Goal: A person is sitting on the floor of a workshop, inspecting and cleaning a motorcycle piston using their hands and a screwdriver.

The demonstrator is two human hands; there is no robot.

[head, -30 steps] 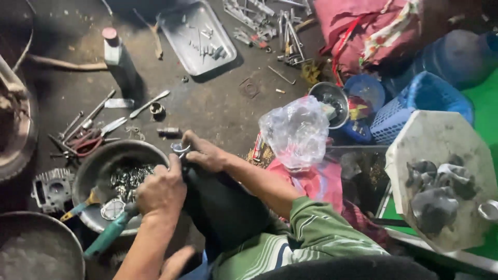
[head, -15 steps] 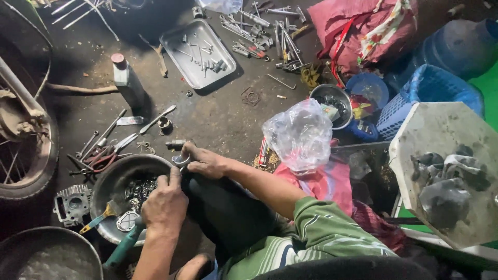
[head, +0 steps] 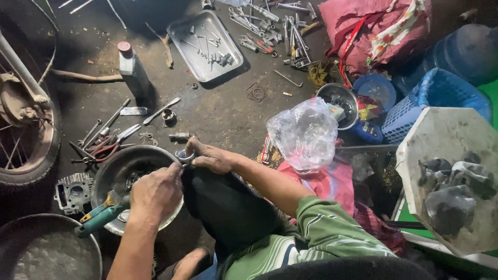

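Repair workshop floor: scattered wrenches [head: 290, 31], wheel [head: 26, 135], engine cylinder [head: 72, 193].

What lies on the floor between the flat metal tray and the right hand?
In the head view, between the flat metal tray and the right hand: mostly bare dark floor, plus a short metal cylinder.

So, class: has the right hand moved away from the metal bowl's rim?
No. The right hand stays at the metal bowl's right rim, holding the small ring.

Dark, oil-stained concrete floor [head: 223, 111] spreads everywhere, lit unevenly from above. A spoked wheel [head: 23, 129] leans in at the left edge. A blue plastic basket [head: 438, 101] sits at the right beside a big blue water jug [head: 467, 49], with crumpled red cloth [head: 373, 26] heaped up top.
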